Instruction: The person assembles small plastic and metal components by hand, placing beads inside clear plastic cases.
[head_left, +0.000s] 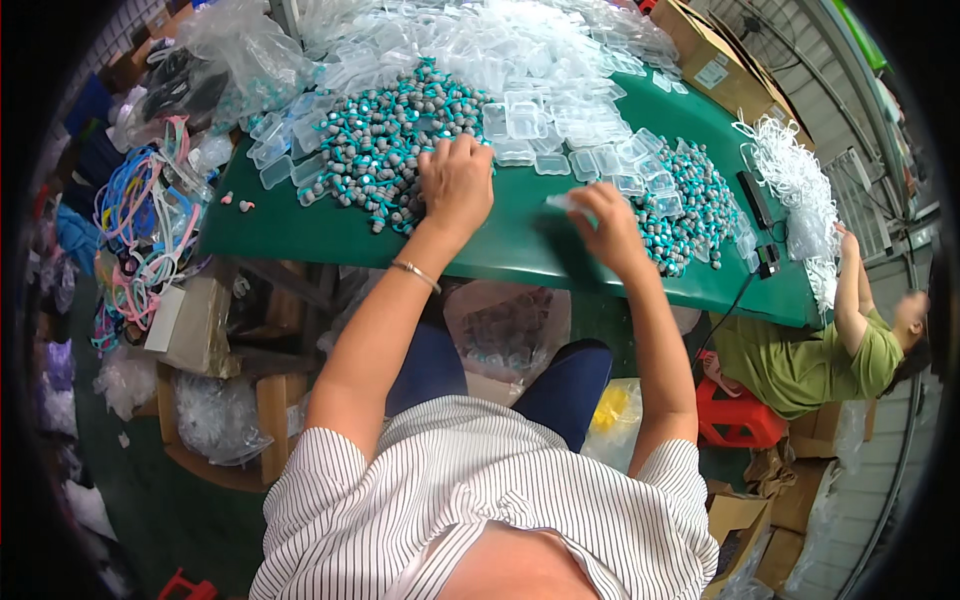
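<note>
My left hand rests at the right edge of a large heap of small grey-and-teal earplugs. Its fingers are bent down among them, and whatever they grip is hidden. Over the green table, my right hand pinches a small clear plastic case, slightly smeared by motion. Just right of that hand lies a second heap of earplugs. Several clear cases lie beyond both hands, some of them open.
A big mound of clear cases covers the table's far side. White cords hang over the right end, near a person in green. Coloured bands hang at left. Below the table sits a bag of earplugs.
</note>
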